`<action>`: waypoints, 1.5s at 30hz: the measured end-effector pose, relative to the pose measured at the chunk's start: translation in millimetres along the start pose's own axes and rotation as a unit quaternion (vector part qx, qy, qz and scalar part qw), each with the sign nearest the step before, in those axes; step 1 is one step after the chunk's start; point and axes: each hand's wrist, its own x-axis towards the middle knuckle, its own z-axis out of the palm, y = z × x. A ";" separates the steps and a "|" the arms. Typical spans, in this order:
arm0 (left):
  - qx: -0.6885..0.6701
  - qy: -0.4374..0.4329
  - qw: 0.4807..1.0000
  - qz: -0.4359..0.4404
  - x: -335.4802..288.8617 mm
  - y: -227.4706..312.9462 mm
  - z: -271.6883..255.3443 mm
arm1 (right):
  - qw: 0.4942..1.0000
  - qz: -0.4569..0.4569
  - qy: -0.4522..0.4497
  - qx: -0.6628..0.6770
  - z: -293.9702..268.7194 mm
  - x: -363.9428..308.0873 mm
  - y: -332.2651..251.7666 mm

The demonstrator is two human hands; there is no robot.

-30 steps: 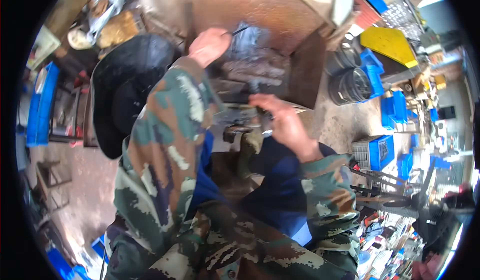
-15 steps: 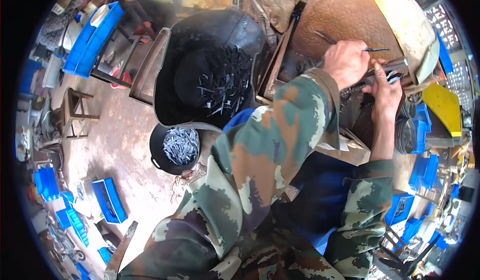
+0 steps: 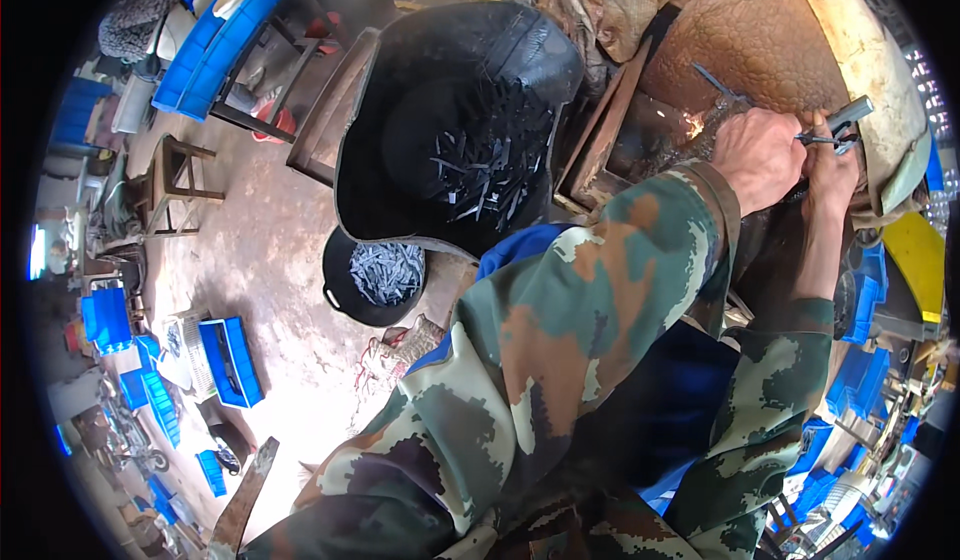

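We have both hands close together at the upper right, side by side and near touching, over a dark open-topped box (image 3: pixel 608 125) with narrow brown edges. Our left hand (image 3: pixel 760 163) is curled tight around a thin dark strip (image 3: pixel 818 140), whose free end pokes out toward the right hand (image 3: pixel 832 172). The fingers of that right hand are bunched beside the strip and the near end of a grey metal cylinder (image 3: pixel 852 112); we cannot tell which of the two they grip. Beyond the left hand, a thin grey rod (image 3: pixel 718 82) slants in front of a wrinkled brown sheet (image 3: pixel 750 45), and a small orange glow (image 3: pixel 693 123) shows just left of the knuckles. To the left of the box stands a large black tub (image 3: pixel 400 110) with loose dark slivers (image 3: pixel 490 170) in it. Nearer us, a small black bucket (image 3: pixel 336 285) full of grey metal pieces (image 3: pixel 385 272) is on the floor (image 3: pixel 285 210). Farther left we see a wooden stool (image 3: pixel 185 190) and a long blue bin (image 3: pixel 215 60).
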 end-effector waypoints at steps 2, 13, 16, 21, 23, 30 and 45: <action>-0.005 0.010 1.000 0.004 -1.1 0.6 -3.3 | 0.999 -0.018 0.013 -0.032 4.9 -3.8 -2.9; 0.131 -0.138 0.980 -0.052 16.6 -60.9 -176.0 | 1.000 0.006 -0.002 -0.005 -0.2 3.6 3.4; 0.235 -0.111 0.950 -0.172 -11.2 -117.0 -259.7 | 1.000 -0.016 -0.021 0.007 6.0 4.9 8.3; 0.306 -0.047 0.886 -0.346 -77.0 -209.9 -324.8 | 1.000 0.006 -0.019 -0.020 5.2 0.1 4.2; 0.340 -0.055 0.856 -0.385 -97.0 -239.0 -340.1 | 1.000 0.006 -0.008 0.010 8.8 -2.5 2.3; 0.363 -0.056 0.809 -0.460 -118.8 -281.8 -319.4 | 1.000 0.009 -0.008 0.005 2.2 -6.5 -0.4; 0.200 -0.027 0.861 -0.467 -127.6 -342.9 -358.8 | 1.000 -0.001 -0.025 0.014 10.3 -6.5 -5.4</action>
